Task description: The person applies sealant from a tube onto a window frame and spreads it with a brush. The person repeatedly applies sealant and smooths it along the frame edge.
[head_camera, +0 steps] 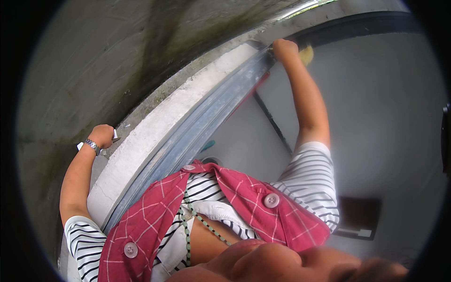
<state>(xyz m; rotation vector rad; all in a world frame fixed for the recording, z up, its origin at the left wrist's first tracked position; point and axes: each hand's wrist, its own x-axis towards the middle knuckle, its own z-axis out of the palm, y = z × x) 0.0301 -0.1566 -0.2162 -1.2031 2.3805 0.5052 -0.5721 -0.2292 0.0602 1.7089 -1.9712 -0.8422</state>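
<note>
My left hand (102, 135), with a metal watch at the wrist, reaches out over the rough outer ledge (149, 100). It is closed around a white item (80, 145), perhaps paper or cloth. A small brownish tip (116, 139) also pokes out of that fist; its kind is unclear. At the far end of the metal window track (208, 116), my right hand (285, 50) is a fist by the frame's corner. A yellow tuft (306, 55), like brush bristles, sticks out behind it. The fingers hide most of what this hand holds.
A pale sill (176, 102) runs alongside the track. Outside stands a stained grey wall (116, 53). Indoors, below the track, are a red edge (248, 93), a dark thin bar (273, 121) and a small teal object (208, 145). A dark rectangular object (359, 215) shows lower right.
</note>
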